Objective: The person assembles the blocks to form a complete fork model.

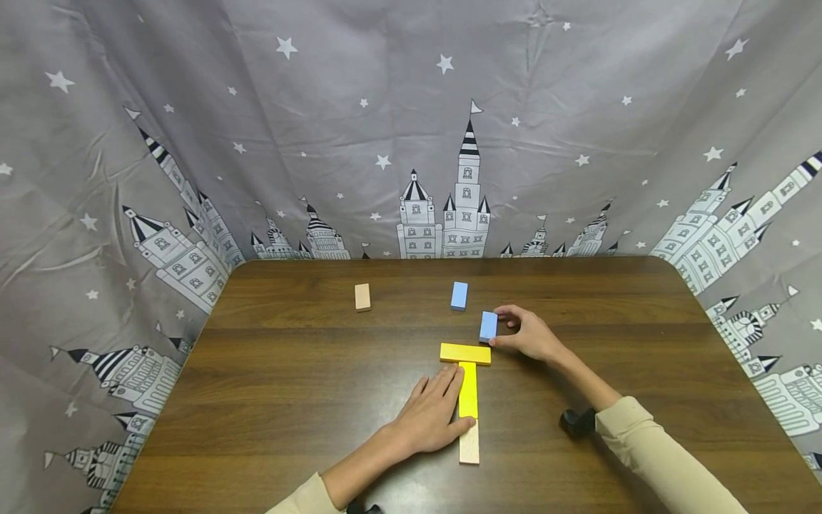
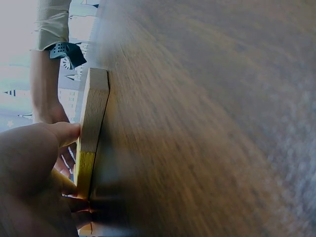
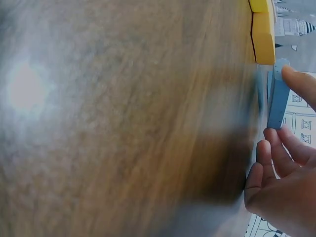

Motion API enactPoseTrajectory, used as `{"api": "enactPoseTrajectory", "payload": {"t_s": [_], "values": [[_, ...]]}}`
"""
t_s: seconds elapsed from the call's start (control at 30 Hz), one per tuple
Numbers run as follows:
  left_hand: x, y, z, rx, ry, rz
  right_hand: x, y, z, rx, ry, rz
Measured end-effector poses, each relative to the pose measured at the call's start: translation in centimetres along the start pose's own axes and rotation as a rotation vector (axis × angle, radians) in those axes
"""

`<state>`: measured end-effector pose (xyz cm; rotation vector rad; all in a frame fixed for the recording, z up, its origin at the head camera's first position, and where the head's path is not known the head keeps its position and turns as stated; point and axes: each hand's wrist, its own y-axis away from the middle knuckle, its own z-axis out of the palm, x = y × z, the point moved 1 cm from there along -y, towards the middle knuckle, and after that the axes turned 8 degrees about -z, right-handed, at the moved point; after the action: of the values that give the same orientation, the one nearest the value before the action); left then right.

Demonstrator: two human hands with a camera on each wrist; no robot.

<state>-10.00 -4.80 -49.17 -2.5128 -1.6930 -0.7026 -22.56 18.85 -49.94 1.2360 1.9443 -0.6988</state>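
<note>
While your straight-fingered left hand [image 1: 432, 414] touches the laid T [image 1: 468, 389], your right hand [image 1: 529, 334] pinches a blue block [image 1: 489, 325] beyond its crossbar [image 1: 465, 354], tan block [image 1: 362, 296] and second blue block [image 1: 459, 295] (farther back) seemingly unplaced.

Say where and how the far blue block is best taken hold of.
Probably by its two long sides near the middle, coming from above: the far blue block lies flat, longer front to back than across, with nothing touching either side.

forearms [image 1: 586, 377]: 2, angled inward | left hand [image 1: 430, 416]: palm down, fingers [image 1: 442, 381] extended | right hand [image 1: 530, 335]: fingers [image 1: 511, 312] curved, thumb [image 1: 503, 341] opposed
</note>
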Motion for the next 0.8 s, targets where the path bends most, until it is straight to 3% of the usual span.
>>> {"api": "enactPoseTrajectory", "payload": {"t_s": [0.8], "values": [[0.02, -0.01, 0.02, 0.001, 0.007, -0.003, -0.24, -0.08, 0.36, -0.067, -0.01, -0.021]]}}
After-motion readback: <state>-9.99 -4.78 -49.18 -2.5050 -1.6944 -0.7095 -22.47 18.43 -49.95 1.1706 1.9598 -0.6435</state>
